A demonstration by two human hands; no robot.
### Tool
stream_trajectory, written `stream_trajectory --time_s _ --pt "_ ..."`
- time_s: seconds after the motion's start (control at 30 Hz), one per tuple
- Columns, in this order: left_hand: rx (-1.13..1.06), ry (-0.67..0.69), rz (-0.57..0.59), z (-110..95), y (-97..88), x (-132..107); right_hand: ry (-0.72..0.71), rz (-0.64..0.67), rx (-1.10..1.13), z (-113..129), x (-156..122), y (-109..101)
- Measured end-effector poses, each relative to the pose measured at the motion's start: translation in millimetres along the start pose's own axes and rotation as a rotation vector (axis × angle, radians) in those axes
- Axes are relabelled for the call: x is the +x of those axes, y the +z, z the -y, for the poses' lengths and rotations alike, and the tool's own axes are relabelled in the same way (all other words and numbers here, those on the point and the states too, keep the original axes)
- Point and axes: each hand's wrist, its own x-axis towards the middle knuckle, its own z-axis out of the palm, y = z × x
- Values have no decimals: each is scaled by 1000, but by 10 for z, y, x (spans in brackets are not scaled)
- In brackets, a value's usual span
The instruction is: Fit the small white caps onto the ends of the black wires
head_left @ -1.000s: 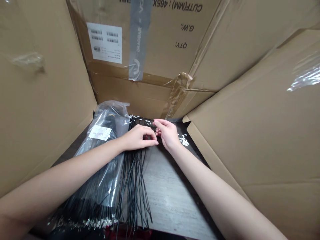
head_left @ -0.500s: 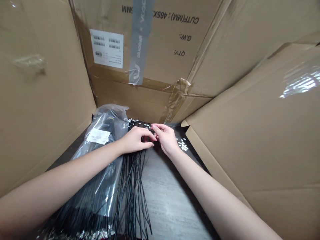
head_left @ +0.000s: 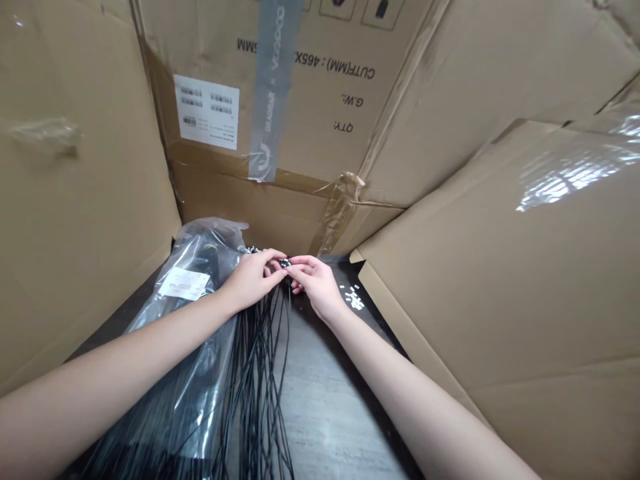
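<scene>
A loose bundle of thin black wires [head_left: 265, 373] lies on a grey wooden surface [head_left: 325, 413], running from the near edge to the far end, where both hands meet. My left hand [head_left: 247, 280] is curled over the wires' far ends, its fingertips pinched together. My right hand [head_left: 313, 283] touches it fingertip to fingertip, pinching a small dark piece at the wire ends; what that piece is I cannot make out. A clear plastic bag [head_left: 195, 313] with a white label [head_left: 184, 283], full of more black wires, lies just left of my left hand.
Brown cardboard boxes wall the space in: one at the left [head_left: 75, 220], one at the back [head_left: 280, 133] with grey tape and a white sticker, a big flap at the right [head_left: 500, 280]. Several small white bits [head_left: 354, 297] lie on the dark surface beside my right hand.
The view has tilted down and left a little. Both hands shifted slightly left and their fingertips came closer together over the wire ends.
</scene>
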Motion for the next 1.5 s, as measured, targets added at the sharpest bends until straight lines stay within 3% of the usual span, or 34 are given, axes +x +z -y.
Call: stream_trajectory --time_s 0.53,1.5 --pt "100 5 -21 49 -12 53 5 91 -152 75 -59 33" --pt "-50 -60 -26 -11 -5 54 -6 119 -146 25 -66 17"
